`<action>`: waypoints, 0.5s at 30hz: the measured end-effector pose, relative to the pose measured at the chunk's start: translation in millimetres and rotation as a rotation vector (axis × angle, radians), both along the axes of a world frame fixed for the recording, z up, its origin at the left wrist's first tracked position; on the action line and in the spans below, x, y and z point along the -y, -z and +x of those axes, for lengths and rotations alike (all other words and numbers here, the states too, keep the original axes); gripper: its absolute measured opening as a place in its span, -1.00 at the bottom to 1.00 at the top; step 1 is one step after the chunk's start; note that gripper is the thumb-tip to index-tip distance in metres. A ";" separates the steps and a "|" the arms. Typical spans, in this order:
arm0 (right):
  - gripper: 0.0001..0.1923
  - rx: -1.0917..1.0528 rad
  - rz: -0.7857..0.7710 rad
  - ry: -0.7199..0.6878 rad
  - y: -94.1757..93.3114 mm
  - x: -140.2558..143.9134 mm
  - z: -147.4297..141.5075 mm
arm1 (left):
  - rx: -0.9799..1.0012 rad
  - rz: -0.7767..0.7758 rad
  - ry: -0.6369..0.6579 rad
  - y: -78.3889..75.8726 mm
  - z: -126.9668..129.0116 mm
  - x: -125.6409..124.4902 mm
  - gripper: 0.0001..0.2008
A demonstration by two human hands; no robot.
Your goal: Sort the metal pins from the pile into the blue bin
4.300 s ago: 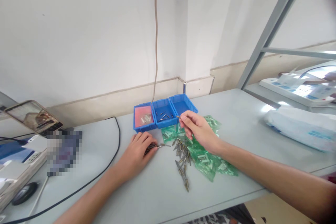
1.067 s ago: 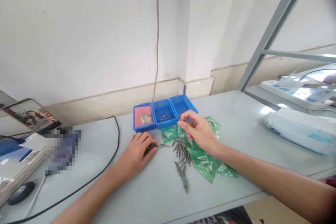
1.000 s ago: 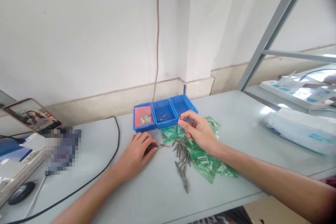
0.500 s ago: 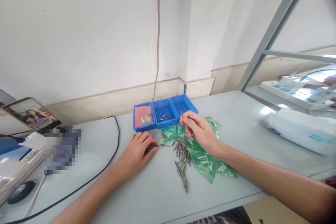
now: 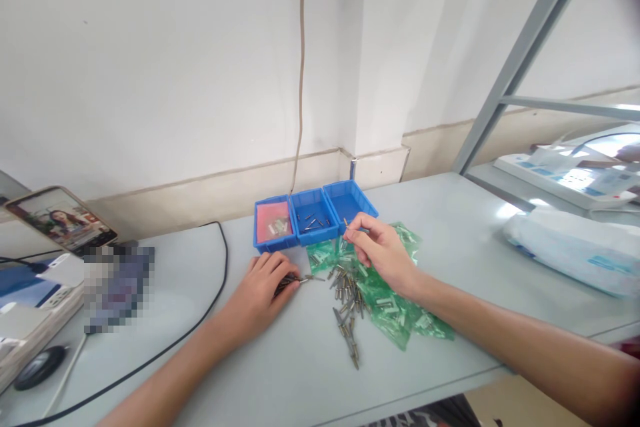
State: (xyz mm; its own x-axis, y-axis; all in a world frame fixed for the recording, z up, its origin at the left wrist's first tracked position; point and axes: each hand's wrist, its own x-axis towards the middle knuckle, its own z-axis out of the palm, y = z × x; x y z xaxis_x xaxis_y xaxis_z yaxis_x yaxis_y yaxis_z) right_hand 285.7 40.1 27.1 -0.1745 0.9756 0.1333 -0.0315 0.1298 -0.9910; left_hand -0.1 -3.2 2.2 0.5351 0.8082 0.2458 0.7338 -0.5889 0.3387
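My right hand (image 5: 383, 250) is raised near the front of the blue bins, its thumb and fingertips pinching a small metal pin (image 5: 345, 221) with a brass-coloured tip. Resting on the table, my left hand (image 5: 267, 283) is curled round several similar metal pins, their ends showing between thumb and fingers. A loose pile of metal pins (image 5: 347, 285) with brass-coloured collars lies between the two hands. Beneath and beside my right hand are green plastic bags (image 5: 387, 310) with small pale metal parts inside.
Three blue bins stand at the back: the left bin (image 5: 287, 240) holds a pink bag, the middle bin (image 5: 320, 236) a few pins. A phone (image 5: 60, 217), a black cable (image 5: 223, 250) and a power strip (image 5: 45, 320) are at left. A white plastic package (image 5: 570, 247) lies right.
My right hand's fingers have curled in slightly, and the pin in them has shifted a little. My left hand has stayed in place.
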 end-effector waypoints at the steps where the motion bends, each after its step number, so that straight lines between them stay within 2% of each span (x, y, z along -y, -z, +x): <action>1: -0.74 0.001 0.001 0.002 0.3 0.1 0.0 | 0.000 0.000 -0.001 -0.3 0.3 -0.1 -0.86; 15: -0.61 0.033 0.003 0.016 -4.3 2.4 -1.3 | -0.011 -0.009 0.002 -4.0 1.8 1.1 -0.85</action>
